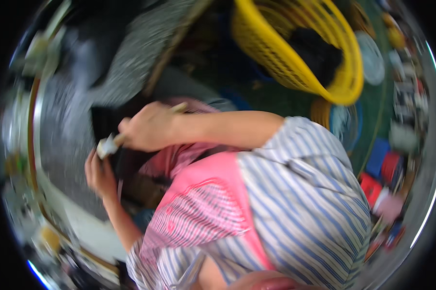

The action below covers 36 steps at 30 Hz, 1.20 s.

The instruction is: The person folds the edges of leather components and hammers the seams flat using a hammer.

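My right hand (150,126) is closed around a short pale stick-like tool, probably a brush. Its light handle end (179,107) sticks out behind the hand. A whitish head (107,146) shows at the front, by the fingertips. Just below that head is my left hand (101,175), its fingers pointing up and close to the white end; blur hides whether they grip anything. A black flat piece (104,121) lies beside both hands, at the edge of the grey worktop (65,145).
A yellow perforated basket (295,60) with dark material inside stands at the far right on the green floor. A pink apron (203,179) covers my front. Boxes and other goods, including a blue box (377,157), line the right side. A grey sheet (140,46) extends at the back.
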Tool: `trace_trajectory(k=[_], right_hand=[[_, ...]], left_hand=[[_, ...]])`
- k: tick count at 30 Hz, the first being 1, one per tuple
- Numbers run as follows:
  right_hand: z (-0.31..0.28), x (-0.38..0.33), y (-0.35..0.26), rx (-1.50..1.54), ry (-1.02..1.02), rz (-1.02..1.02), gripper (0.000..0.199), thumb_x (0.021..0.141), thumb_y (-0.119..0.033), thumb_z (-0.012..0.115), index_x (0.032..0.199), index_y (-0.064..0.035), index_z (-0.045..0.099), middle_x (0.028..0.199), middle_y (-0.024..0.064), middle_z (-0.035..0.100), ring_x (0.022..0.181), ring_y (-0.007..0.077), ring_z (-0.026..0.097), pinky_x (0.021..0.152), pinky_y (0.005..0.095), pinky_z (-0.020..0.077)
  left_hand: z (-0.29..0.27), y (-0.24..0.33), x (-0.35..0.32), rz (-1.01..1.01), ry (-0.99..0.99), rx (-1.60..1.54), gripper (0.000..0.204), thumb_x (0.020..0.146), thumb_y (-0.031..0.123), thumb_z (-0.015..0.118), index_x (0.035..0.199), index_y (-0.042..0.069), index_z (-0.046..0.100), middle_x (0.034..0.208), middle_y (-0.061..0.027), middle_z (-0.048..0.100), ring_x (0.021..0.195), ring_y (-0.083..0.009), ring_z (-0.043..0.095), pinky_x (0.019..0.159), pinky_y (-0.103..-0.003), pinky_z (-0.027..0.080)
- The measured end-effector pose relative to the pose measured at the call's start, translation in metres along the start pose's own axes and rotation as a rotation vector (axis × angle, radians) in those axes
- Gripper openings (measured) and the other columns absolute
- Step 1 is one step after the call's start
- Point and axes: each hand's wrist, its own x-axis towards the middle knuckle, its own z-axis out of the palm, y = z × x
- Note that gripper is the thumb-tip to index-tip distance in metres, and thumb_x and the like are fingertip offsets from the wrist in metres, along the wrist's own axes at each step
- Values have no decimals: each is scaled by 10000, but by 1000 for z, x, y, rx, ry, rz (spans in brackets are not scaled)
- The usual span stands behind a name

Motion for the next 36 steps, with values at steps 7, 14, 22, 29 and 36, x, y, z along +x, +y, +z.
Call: trace_trajectory(k=[7,14,22,29,36], right_hand=[[-8,10,-6,-25,-90,-100,196,736,-163,655,786,-69,490,658,123,597,610,298,621,524,370,482],[-20,20,-5,-40,-261,-114,187,710,-105,681,786,-45,521,610,110,546,550,279,590,493,336,448],[-26,26,-11,-15,-332,-66,112,810,-103,591,821,-7,535,655,119,531,560,298,575,498,336,424],[-30,37,-18,8,-387,-34,116,798,-92,608,828,-11,530,660,127,554,567,281,595,511,321,436],[-48,68,-41,-36,-246,-26,143,773,-92,663,836,3,577,680,94,601,591,137,579,532,261,449]], left_hand=[[-10,23,0,-12,81,-17,268,665,40,623,927,26,572,951,-114,608,836,-261,615,696,-328,516],[-15,12,-16,60,128,-131,302,632,74,604,925,7,634,983,-140,608,794,-263,615,650,-332,527],[-8,16,3,-483,272,-505,388,641,-24,737,1000,18,596,836,-98,599,671,-204,565,562,-281,473],[-16,13,-2,-247,74,-193,281,601,72,618,882,65,631,717,-52,483,651,-205,515,549,-296,464],[-18,12,-3,-272,46,-220,290,631,16,672,915,59,642,680,-63,423,650,-224,488,550,-322,427]])
